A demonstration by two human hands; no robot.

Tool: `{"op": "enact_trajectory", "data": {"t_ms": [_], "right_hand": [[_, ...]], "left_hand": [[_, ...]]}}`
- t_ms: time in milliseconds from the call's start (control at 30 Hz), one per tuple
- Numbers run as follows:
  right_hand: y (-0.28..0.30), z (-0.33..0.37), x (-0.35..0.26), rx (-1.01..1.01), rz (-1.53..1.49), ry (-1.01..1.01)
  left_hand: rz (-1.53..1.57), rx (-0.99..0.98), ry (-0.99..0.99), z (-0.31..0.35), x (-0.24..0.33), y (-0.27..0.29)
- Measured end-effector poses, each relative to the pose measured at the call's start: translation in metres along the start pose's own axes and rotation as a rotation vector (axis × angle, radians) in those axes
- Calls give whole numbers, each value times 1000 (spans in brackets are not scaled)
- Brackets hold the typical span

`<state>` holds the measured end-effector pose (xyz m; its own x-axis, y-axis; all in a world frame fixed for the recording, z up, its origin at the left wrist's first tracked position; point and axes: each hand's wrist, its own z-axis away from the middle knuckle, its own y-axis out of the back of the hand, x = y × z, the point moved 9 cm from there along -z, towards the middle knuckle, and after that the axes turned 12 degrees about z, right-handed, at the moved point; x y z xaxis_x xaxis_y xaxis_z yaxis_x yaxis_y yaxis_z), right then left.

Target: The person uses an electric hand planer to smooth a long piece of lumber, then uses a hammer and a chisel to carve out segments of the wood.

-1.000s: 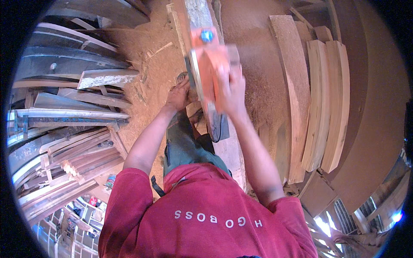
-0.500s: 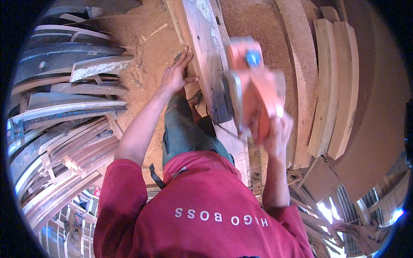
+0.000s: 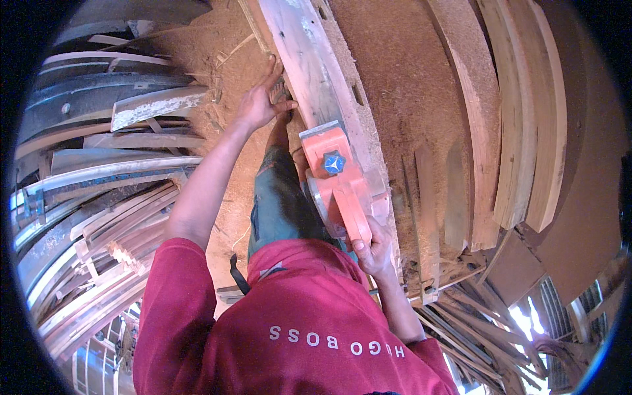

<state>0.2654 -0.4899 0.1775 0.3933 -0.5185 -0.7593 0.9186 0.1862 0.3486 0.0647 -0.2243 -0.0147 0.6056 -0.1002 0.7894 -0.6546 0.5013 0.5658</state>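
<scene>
In my right hand (image 3: 375, 249) is the rear handle of an orange electric planer (image 3: 350, 179) with a blue front knob. The planer sits over the near end of a thick wooden beam (image 3: 299, 49), whose pale top shows dark marks and small holes. Its sole and blade are hidden beneath it. My left hand (image 3: 262, 100) is at the beam's left side, fingers stretched out along it and the thumb by its edge. That hand grips nothing.
Curved timber offcuts (image 3: 155, 108) are stacked at the left. More long planks (image 3: 520, 125) lie to the right, beyond a strip of sawdust (image 3: 395, 85). My legs (image 3: 280, 197) are close to the beam's left side, and thin wood strips (image 3: 474, 332) pile up at the lower right.
The planer in my right hand has come left from beside the beam onto its near end. My left hand has shifted slightly left, with its fingers still stretched out.
</scene>
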Motion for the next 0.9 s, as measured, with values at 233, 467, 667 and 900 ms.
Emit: {"op": "enact_trajectory", "data": {"t_ms": [233, 467, 667, 900], "right_hand": [[0, -77, -49, -24, 62, 59], [16, -233, -169, 239, 186, 261], [26, -343, -258, 382, 163, 471], [26, -321, -243, 193, 153, 328]], "left_hand": [[19, -79, 139, 5, -13, -1], [85, -151, 139, 10, -27, -13], [104, -99, 158, 4, -12, -1], [76, -124, 211, 2, -6, -1]]}}
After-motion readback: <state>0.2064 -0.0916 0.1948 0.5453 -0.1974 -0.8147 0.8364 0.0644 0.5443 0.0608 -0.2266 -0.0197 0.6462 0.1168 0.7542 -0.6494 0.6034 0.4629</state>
